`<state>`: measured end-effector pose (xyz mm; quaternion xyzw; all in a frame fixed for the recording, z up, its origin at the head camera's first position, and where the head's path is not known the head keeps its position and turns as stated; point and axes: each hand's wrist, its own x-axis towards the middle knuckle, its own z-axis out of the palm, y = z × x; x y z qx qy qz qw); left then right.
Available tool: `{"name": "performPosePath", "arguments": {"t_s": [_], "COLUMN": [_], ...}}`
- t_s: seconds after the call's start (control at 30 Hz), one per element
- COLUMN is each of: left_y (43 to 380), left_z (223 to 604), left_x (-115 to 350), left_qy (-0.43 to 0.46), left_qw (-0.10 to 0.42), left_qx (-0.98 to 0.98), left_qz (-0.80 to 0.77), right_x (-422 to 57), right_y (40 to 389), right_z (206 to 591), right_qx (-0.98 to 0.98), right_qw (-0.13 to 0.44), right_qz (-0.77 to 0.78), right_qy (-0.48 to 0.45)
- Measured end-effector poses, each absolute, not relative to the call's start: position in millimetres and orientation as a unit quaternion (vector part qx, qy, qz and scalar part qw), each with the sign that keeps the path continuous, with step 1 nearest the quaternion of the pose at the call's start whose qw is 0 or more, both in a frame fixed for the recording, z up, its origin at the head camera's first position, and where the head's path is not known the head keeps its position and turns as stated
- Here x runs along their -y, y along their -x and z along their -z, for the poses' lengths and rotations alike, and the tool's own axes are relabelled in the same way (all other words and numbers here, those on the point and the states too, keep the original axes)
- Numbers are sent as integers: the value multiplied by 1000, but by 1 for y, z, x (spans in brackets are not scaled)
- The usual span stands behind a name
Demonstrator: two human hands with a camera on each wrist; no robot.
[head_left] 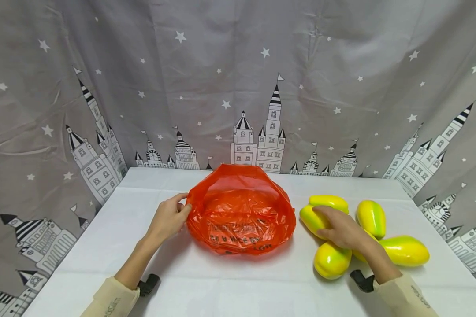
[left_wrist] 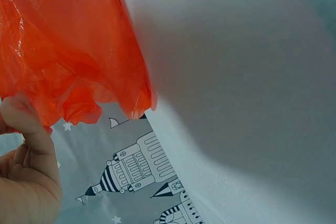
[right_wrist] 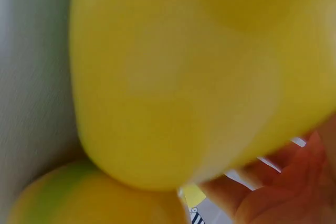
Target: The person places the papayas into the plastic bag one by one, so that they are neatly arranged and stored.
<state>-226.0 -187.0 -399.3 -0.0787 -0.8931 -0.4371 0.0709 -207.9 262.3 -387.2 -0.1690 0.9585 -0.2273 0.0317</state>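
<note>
A red plastic bag [head_left: 242,237] with dark print sits on the white table, its mouth spread wide. My left hand [head_left: 170,218] pinches the left side of the bag's rim; the left wrist view shows the thumb and fingers at the crumpled red film [left_wrist: 79,72]. On the right lie several yellow-green papayas, glossy like models. My right hand [head_left: 343,226] reaches over them and grips the leftmost papaya [head_left: 310,222], fingers over its top and thumb on the near side. A large yellow papaya [right_wrist: 157,87] fills the right wrist view, partly hiding the hand's fingers.
Around the right hand lie a papaya at the back [head_left: 331,201], one in front [head_left: 332,262], one upright-looking [head_left: 370,218] and one at far right [head_left: 406,251]. Another is partly under the forearm. A grey castle-print curtain [head_left: 206,66] hangs behind the white table [head_left: 238,290].
</note>
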Motion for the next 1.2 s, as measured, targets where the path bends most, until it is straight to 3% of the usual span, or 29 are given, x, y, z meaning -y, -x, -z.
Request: {"name": "performPosePath", "arguments": {"t_s": [0.73,1.2], "left_y": [223,224], "left_z": [398,402], "left_x": [185,186], "left_qy": [70,83], "left_qw": [50,54], "left_qx": [889,885], "left_qz": [450,456], "right_x": [-255,-233], "right_y": [197,187], "right_z": [357,347], "right_qx": [-954,-940], "right_qw": [-93,-119], "right_qz": [238,245], "right_qy": [158,207]}}
